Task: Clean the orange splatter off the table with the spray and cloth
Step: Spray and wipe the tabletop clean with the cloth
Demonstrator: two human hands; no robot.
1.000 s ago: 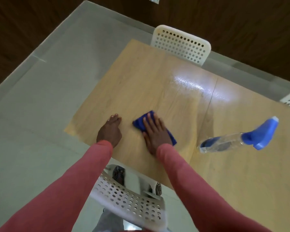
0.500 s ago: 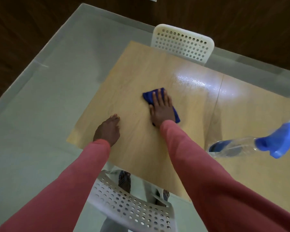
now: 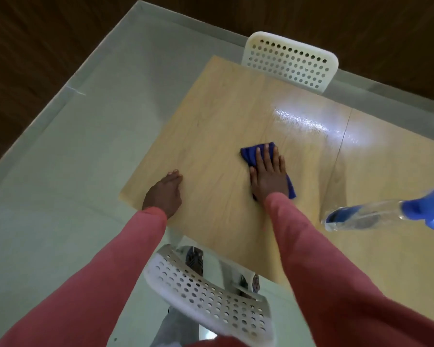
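Note:
A folded blue cloth (image 3: 249, 154) lies on the light wooden table (image 3: 216, 116), and my right hand (image 3: 268, 174) presses flat on it with straight fingers. My left hand (image 3: 164, 194) rests on the table near its left front corner, fingers together, holding nothing. A clear spray bottle (image 3: 368, 217) with a blue trigger head stands on the table to the right, at the frame's edge. I can make out no orange splatter on the wood. A wet sheen shows beyond the cloth.
A white perforated chair (image 3: 291, 61) stands at the table's far side. Another white perforated chair back (image 3: 206, 296) is just below my arms at the near side. Pale floor lies to the left, with dark wood wall panels behind.
My right hand slid the cloth away from me across the table, then a little to the right. My left hand stayed in place near the corner.

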